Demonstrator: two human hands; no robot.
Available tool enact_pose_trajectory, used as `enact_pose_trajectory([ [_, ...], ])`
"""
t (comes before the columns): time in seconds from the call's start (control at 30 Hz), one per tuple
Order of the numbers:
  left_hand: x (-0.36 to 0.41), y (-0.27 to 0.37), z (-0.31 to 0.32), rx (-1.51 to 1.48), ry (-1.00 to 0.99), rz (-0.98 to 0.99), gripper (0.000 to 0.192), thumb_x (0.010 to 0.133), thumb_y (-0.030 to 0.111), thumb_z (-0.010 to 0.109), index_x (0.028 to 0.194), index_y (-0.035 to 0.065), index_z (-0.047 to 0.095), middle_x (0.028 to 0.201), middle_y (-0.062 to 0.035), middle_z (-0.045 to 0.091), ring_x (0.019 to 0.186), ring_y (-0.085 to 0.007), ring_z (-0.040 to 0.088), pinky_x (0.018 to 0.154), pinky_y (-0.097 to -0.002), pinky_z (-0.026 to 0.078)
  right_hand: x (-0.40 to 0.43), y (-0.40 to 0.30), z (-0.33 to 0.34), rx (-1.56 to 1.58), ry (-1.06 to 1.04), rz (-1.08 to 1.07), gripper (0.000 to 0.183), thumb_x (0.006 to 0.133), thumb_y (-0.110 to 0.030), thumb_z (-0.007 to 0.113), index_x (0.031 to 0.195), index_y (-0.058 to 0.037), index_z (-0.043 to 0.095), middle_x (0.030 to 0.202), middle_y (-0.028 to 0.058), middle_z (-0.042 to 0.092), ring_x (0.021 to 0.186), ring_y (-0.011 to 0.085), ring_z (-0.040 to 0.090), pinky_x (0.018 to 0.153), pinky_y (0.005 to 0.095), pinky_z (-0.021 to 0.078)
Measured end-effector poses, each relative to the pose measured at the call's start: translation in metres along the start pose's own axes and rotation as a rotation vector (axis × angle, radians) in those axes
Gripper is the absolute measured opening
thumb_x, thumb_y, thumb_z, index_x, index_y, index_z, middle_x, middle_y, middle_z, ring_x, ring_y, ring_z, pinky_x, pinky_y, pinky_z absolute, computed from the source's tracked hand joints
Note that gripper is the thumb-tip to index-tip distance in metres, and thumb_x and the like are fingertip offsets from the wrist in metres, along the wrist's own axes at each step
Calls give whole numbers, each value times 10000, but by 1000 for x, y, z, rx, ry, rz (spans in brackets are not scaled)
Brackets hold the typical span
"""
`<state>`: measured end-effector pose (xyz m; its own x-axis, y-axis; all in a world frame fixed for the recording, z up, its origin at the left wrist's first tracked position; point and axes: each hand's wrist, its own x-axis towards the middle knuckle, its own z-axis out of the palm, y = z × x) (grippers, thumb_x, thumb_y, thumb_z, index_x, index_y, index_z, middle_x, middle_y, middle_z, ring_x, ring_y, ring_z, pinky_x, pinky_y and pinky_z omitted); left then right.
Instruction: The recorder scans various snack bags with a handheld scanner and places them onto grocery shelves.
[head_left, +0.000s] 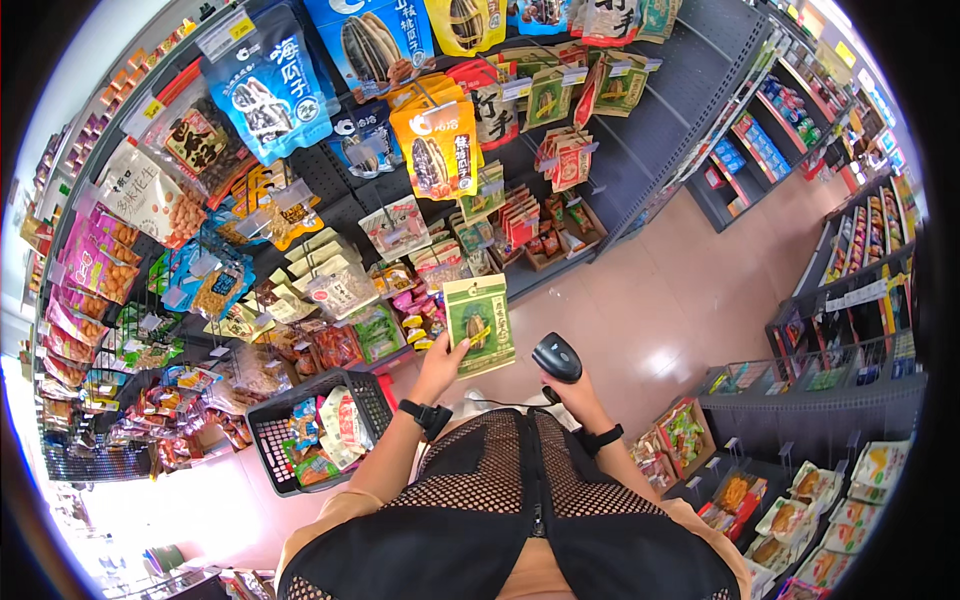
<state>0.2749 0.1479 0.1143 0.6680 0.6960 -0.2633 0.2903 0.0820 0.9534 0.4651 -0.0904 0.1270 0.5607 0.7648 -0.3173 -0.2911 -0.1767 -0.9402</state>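
My left hand (441, 367) grips the lower left edge of a green and cream packet of sunflower seeds (480, 311), its printed front facing up at me. In my right hand (574, 390) is a black handheld barcode scanner (557, 358), its head tilted toward the upper left. A thin cable (502, 406) runs from near the scanner's grip across my front. Packet and scanner are apart, with a strip of floor between them. Similar green packets (549, 97) hang on hooks of the shelf rack ahead.
A black plastic shopping basket (264, 450) holding several snack bags stands at my left. Ahead, the dark shelf rack (652, 112) carries hanging bags of seeds and nuts. Shelving with packaged food (787, 502) lies close on my right. Tiled floor (637, 300) runs between the racks.
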Motion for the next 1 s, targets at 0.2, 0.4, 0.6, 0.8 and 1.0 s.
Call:
enact_pose_trajectory([
  [0.2, 19, 17, 6, 17, 86, 57, 368, 1041, 193, 641, 1339, -19, 608, 1218, -114, 704, 1087, -183, 635, 984, -350, 488, 48, -24, -20, -1, -101, -7, 307, 877, -52, 815, 1160, -12, 704, 1030, 12, 727, 907, 97, 651, 824, 299, 540],
  [0.4, 57, 66, 48, 47, 150, 54, 354, 1041, 181, 638, 1342, -4, 615, 1247, -110, 699, 1118, -185, 624, 1009, -350, 476, 92, -38, -59, -37, -151, -25, 333, 890, -52, 819, 1196, -9, 696, 1057, 11, 729, 907, 104, 667, 827, 288, 547],
  [0.6, 121, 91, 88, -5, 209, 177, 296, 1051, 158, 625, 1293, -11, 622, 1197, -81, 694, 1088, -161, 622, 995, -328, 481, 127, -59, -100, 72, -249, 33, 376, 877, -31, 834, 1221, -23, 684, 1083, 0, 723, 973, 118, 673, 848, 304, 561],
  [0.8, 158, 152, 109, -132, 263, 245, 291, 1056, 135, 622, 1309, -8, 616, 1202, -48, 682, 1097, -127, 601, 991, -305, 479, 138, -67, -129, 10, -310, 54, 339, 918, -114, 814, 1220, -27, 685, 1082, 11, 728, 986, 110, 672, 889, 296, 552],
  [1.0, 188, 173, 115, -326, 244, 160, 335, 1066, 172, 618, 1357, 8, 594, 1280, -45, 671, 1150, -122, 583, 1025, -304, 455, 130, -100, -146, -63, -431, 105, 291, 935, -149, 802, 1176, -22, 698, 1085, 26, 736, 984, 115, 672, 895, 301, 548],
])
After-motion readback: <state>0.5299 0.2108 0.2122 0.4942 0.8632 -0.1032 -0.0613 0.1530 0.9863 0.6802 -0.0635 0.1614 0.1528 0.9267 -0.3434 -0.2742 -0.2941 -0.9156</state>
